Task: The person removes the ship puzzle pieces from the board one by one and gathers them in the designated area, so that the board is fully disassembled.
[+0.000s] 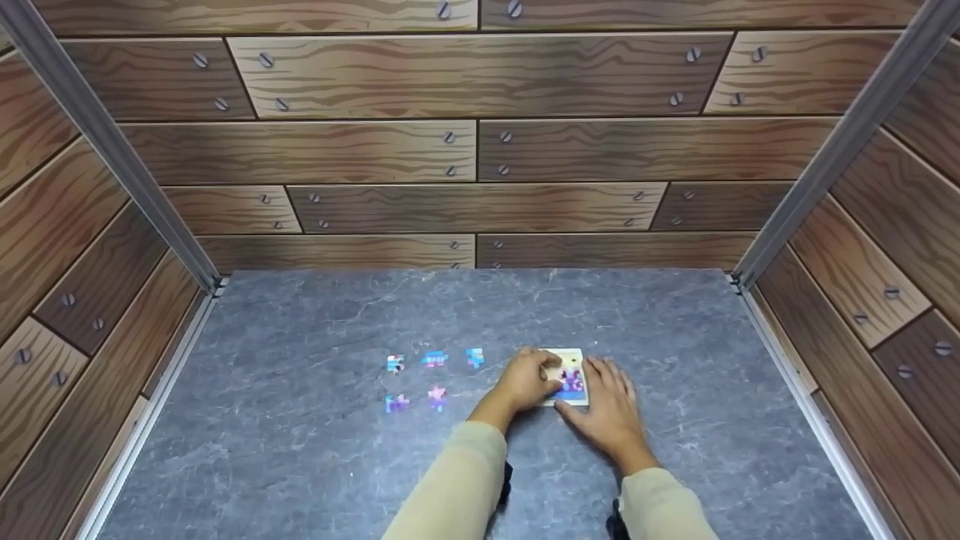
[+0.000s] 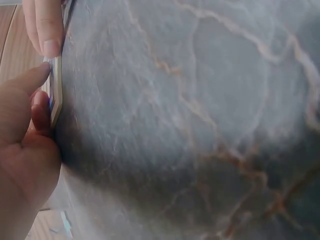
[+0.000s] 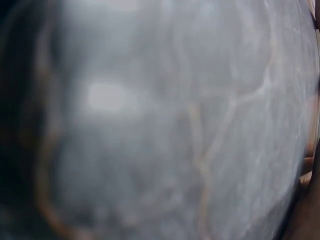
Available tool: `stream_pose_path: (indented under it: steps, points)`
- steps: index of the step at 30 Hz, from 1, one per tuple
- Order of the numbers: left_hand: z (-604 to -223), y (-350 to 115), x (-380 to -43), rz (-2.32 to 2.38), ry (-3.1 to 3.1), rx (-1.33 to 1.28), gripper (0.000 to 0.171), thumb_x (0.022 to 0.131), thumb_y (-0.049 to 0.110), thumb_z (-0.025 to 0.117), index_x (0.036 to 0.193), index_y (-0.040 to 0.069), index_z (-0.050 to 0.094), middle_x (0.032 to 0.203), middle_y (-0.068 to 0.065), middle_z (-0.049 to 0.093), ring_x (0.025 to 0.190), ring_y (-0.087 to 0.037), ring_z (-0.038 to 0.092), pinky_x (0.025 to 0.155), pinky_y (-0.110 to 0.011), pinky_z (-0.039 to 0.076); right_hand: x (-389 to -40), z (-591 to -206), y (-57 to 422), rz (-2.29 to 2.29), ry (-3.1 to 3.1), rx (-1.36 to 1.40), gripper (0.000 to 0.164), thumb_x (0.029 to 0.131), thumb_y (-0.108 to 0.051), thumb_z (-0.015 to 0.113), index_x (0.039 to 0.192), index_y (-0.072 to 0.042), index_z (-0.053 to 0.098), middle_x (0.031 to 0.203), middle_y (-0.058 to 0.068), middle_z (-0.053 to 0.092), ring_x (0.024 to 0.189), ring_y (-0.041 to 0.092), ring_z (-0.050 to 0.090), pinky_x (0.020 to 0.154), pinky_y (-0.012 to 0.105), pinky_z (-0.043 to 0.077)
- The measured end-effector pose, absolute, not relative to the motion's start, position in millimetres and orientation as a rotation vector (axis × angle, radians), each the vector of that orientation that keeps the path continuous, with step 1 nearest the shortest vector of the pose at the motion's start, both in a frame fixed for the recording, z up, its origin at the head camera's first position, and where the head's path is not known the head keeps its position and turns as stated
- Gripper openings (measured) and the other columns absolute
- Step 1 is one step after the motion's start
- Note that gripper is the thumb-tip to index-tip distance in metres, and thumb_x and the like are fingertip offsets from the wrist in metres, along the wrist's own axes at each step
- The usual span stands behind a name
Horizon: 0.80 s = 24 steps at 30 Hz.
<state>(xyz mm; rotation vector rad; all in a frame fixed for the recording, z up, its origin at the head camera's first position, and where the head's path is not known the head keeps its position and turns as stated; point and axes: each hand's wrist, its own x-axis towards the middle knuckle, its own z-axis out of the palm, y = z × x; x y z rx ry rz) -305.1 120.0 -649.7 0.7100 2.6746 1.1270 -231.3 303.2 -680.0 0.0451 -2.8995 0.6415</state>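
Observation:
A small jigsaw puzzle tray [image 1: 570,355] with a pale rim lies flat on the grey table. Purple, pink and blue pieces [image 1: 572,384] show in its right part. My left hand [image 1: 519,384] covers the tray's left side, fingers bent, thumb and forefinger on its surface; whether a piece lies under them is hidden. Along the right edge rests my right hand [image 1: 611,405], fingers fairly straight, thumb at the near edge. In the left wrist view, the left hand [image 2: 25,135] touches the tray [image 2: 57,95] near the other hand's fingertips. The right wrist view shows mostly blurred table.
Several loose jigsaw pieces lie left of the hands in two rows: a back row with a blue piece [image 1: 434,359], and a front row with a pink piece [image 1: 437,395]. Wood-patterned walls [image 1: 480,150] and metal posts [image 1: 825,157] bound the marbled table [image 1: 300,465].

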Motion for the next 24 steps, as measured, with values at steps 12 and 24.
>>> stream_pose_path:
  steps: [12,24]
  points:
    - [-638.9,130.6,-300.9,1.032,2.683,0.64,0.028,0.091,0.021,0.087,0.117,0.012,0.08,0.119,-0.009,0.07,0.114,-0.025,0.066,0.104,-0.033,0.054,-231.2,-679.6,304.1,0.64,-2.901,0.041,0.093,0.091,-0.057,0.078,0.159,-0.001,0.049,0.165,0.021,0.049,0.159,0.048,0.037,0.132,0.066,0.022]
    - [-636.4,136.8,-297.0,1.117,2.717,0.538,0.037,0.084,0.031,0.092,0.108,0.007,0.078,0.111,-0.01,0.072,0.107,-0.027,0.066,0.1,-0.034,0.055,-232.3,-681.5,302.4,0.656,-2.855,0.054,0.091,0.088,-0.053,0.079,0.157,0.0,0.051,0.162,0.021,0.052,0.157,0.048,0.039,0.131,0.066,0.023]
